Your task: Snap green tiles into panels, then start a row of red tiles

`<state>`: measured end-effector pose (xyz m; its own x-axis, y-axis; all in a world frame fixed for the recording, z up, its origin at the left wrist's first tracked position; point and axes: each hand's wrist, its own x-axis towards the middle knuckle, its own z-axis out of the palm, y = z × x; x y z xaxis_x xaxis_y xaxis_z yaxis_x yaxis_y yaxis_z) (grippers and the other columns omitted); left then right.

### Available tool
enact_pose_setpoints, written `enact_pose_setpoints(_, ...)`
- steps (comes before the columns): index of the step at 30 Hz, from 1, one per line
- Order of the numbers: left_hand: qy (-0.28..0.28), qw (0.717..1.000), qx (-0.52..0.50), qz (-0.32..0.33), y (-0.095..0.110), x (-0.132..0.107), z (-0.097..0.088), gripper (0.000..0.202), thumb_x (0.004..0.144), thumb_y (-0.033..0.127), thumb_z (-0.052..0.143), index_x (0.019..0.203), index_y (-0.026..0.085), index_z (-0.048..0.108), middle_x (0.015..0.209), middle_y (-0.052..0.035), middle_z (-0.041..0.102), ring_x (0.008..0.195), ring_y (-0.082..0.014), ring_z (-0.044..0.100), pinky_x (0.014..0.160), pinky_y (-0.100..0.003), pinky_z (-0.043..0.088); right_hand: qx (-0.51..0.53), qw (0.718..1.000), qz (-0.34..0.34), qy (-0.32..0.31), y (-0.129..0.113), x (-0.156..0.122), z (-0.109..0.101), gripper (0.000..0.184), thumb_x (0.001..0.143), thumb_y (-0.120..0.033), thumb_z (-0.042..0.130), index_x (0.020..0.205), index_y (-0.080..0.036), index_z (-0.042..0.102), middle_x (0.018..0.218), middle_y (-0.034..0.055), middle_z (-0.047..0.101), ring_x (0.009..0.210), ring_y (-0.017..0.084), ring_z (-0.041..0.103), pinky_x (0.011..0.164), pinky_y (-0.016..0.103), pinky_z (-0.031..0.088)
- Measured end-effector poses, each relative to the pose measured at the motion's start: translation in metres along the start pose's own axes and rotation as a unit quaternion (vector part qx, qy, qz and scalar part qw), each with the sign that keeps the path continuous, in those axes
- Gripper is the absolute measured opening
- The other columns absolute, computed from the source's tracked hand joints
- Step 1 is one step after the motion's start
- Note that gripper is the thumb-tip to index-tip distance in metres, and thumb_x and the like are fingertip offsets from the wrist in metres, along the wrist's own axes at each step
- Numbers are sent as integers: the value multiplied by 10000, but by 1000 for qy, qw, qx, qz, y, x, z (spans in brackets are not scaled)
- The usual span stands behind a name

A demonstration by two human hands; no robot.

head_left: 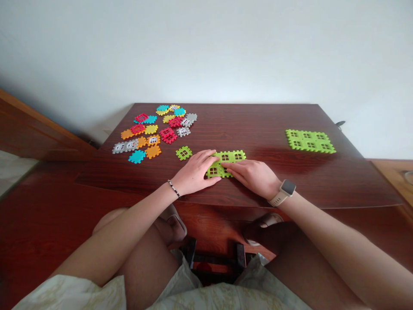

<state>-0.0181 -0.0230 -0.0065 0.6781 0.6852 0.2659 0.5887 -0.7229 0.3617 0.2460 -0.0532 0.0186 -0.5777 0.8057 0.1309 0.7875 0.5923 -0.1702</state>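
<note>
A green panel of joined window tiles lies flat near the front middle of the dark wooden table. My left hand rests on its left part, fingers bent and pressed on the tiles. My right hand, with a watch on the wrist, presses on its lower edge with fingers stretched along it. One loose green tile lies just left of my left hand.
A heap of several coloured tiles in red, orange, yellow, teal and grey lies at the table's back left. A second green tile panel lies at the right. A white wall stands behind. My knees and a dark stool frame are below the table's front edge.
</note>
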Motion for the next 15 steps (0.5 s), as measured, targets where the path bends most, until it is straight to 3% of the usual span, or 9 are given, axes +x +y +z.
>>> enact_pose_setpoints(10,1,1000,6,3,-1,-1,0,528,1022,444,729,1464,189,594,1660,-193,529,1581,-364,471,1324,-587,403,6,999,-30,13,3,0,7,388,1175,-351,500,1502,-283,698,1129,89,843,982,238,781,791,305,523)
enact_pose_setpoints(15,2,1000,6,3,-2,-2,0,528,1019,443,733,1457,179,599,1658,-197,531,1583,-365,468,1325,-582,400,2,1000,-27,5,0,2,6,389,1175,-356,491,1495,-286,701,1193,95,840,1005,243,783,802,308,530)
